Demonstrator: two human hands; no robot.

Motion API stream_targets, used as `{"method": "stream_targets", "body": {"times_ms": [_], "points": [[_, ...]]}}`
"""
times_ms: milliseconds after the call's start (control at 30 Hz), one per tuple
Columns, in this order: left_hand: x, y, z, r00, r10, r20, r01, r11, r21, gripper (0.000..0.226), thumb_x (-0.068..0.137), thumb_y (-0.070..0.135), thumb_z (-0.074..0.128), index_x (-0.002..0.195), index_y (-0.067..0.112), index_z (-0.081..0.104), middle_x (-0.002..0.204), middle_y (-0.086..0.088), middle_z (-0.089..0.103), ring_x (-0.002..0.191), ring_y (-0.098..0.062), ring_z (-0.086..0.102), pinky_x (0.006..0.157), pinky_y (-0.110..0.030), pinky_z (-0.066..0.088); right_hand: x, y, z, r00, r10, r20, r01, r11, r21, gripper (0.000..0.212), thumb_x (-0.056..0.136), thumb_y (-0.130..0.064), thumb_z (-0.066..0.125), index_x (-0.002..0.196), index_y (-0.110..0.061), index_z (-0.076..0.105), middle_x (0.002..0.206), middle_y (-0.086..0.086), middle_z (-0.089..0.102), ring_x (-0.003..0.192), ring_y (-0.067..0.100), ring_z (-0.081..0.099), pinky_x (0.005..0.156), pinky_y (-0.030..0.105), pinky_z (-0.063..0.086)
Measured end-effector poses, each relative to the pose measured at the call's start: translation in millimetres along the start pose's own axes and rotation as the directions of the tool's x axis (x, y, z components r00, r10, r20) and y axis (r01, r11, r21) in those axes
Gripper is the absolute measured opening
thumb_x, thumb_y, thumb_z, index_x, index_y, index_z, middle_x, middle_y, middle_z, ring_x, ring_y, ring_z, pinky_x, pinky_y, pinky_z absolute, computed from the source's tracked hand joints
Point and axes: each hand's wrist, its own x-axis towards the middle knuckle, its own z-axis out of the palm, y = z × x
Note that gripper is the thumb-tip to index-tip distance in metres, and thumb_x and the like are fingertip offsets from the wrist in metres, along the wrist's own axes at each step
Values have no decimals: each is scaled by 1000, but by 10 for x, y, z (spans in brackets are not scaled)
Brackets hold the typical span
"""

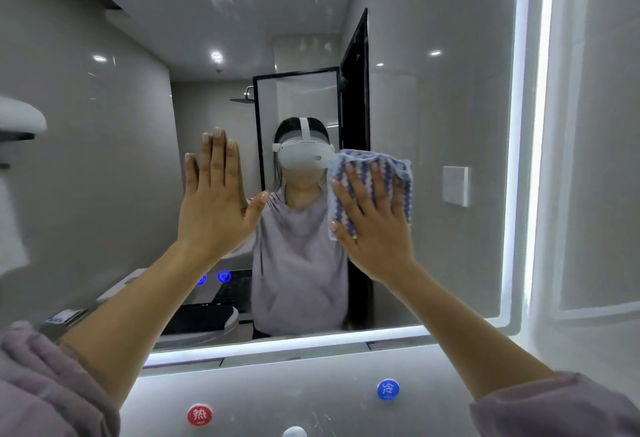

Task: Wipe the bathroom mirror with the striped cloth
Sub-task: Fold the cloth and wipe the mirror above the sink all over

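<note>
Lilac fleece sleeves (52, 388) are seen nearest, at 7 and 5 o'clock, with both bare forearms raised from them toward the glass. Just beyond, on the wall strip under the mirror, a red hot-water cap (200, 415) and a blue cold-water cap (388, 389) are set well apart at about 6 o'clock. The striped cloth (372, 177), blue and white, is pressed flat against the mirror (433, 118) a little right of centre, at roughly 3 o'clock, by the right hand (372, 225), whose fingers are spread over it without closing. The left hand (216, 194) is laid open and empty on the glass at about 9 o'clock. Fresh palm marks are likely to be left there, so that patch would need wiping again. Since the cloth is pinned only by pressure, it could be bunched up or dropped on a fast stroke, and streaks could be smeared if it is damp. Faint smudges are visible high on the glass near 12 o'clock, a reach that could be missed. A lit strip (516, 145) borders the mirror; farther off, grey glossy walls, ceiling spotlights and a black-framed shower screen (298, 97) are reflected.
</note>
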Motion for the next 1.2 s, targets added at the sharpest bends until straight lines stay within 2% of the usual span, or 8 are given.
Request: {"method": "stream_targets", "body": {"times_ms": [100,167,267,433,567,633,967,1200], "points": [[-8,-2,10,1000,-6,4,6,1000,1,88,89,64,14,149,1,-4,158,-19,-7,147,-31,-8,119,-45,-8,130,-224,-11,994,-106,-9,106,994,-5,63,100,-50,24,155,-21,8,162,7,3,148,35,2,119,53,-3],[-10,-2,8,1000,-9,10,9,1000,-6,89,89,64,13,149,1,-5,158,-18,-8,147,-31,-8,119,-48,-4,239,-350,-39,988,-152,-23,152,988,-18,61,101,-49,26,154,-22,15,162,6,9,148,34,4,119,53,-4],[-11,2,-7,1000,-8,21,8,1000,-12,89,89,65,13,149,1,-5,158,-18,-9,147,-31,-9,119,-49,-2,384,-471,-84,980,-195,-34,194,980,-30,59,101,-49,25,154,-23,16,162,4,11,149,31,4,119,53,-3],[-14,6,-10,999,-11,35,11,1000,-14,89,88,64,13,149,1,-6,158,-18,-11,147,-30,-10,119,-50,-1,456,-396,-88,964,-261,-40,261,965,-18,59,101,-50,25,154,-26,17,162,1,12,149,30,5,120,53,6],[-14,-3,-4,999,-11,42,12,1000,-12,89,88,65,13,149,2,-6,158,-17,-10,147,-30,-10,119,-50,0,445,-244,-93,958,-281,-56,280,960,-31,60,100,-52,28,153,-27,20,161,-1,14,149,28,5,121,50,2],[-17,-4,4,999,-9,40,9,1000,-10,89,89,65,12,149,2,-6,158,-17,-10,147,-30,-10,119,-50,-1,418,-131,-98,962,-263,-75,261,965,-41,60,100,-51,29,153,-26,21,161,0,15,149,28,6,121,48,0],[-15,12,3,1000,-6,18,6,1000,-26,89,89,61,19,148,-1,-3,158,-19,-6,147,-32,-6,119,-48,-3,167,781,-110,992,-105,-67,100,992,-80,60,101,-50,25,153,-21,20,161,7,15,148,36,9,118,57,10],[-14,16,-9,1000,-10,15,10,1000,-17,90,88,62,18,148,-2,-1,158,-20,-5,147,-32,-6,119,-49,-2,-111,1362,-115,997,61,-40,-65,993,-98,63,102,-52,14,155,-18,12,161,11,9,148,36,4,120,53,5]]}}
